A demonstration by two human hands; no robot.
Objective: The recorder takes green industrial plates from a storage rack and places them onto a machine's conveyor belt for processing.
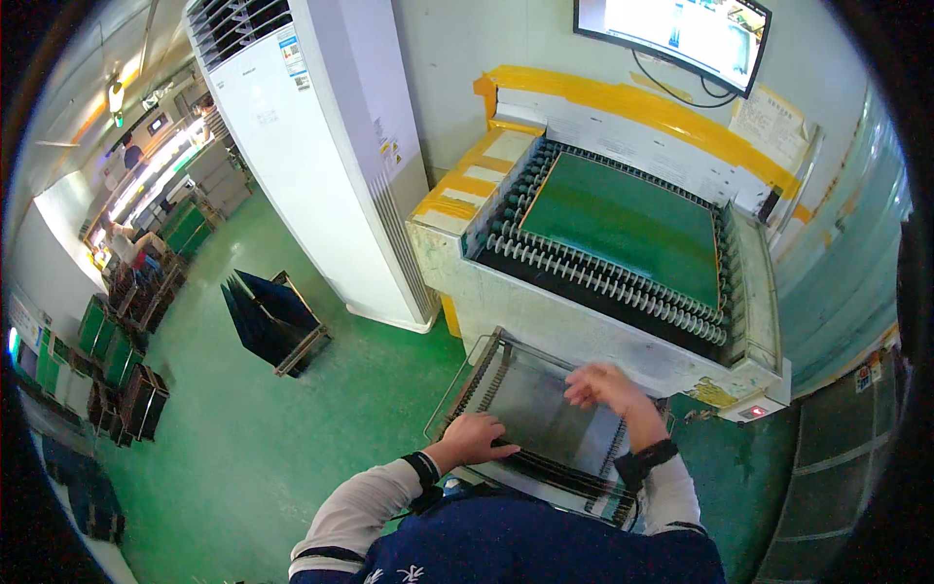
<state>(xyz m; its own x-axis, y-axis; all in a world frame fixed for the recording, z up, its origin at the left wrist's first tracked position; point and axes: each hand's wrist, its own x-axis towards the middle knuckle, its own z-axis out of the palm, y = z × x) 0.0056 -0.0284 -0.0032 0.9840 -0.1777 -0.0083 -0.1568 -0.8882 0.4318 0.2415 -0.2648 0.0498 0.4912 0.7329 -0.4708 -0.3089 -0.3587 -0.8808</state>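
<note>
In front of me stands a metal rack with toothed, spring-like side rails and a flat grey surface between them. My left hand rests at its near left edge, thumb stretched out and fingers loosely bent, with nothing visible in it. Above the right part of the rack hovers my right hand, a little blurred, its fingers partly bent and apart; I see no object in it. Beyond the rack, a large green panel lies flat on the rollers of a conveyor machine.
A tall white air conditioner stands left of the machine. Dark panels sit in a floor rack on the green floor. A monitor hangs on the wall. Far left are more panel racks and people at a lit bench. Dark covered shelving stands right.
</note>
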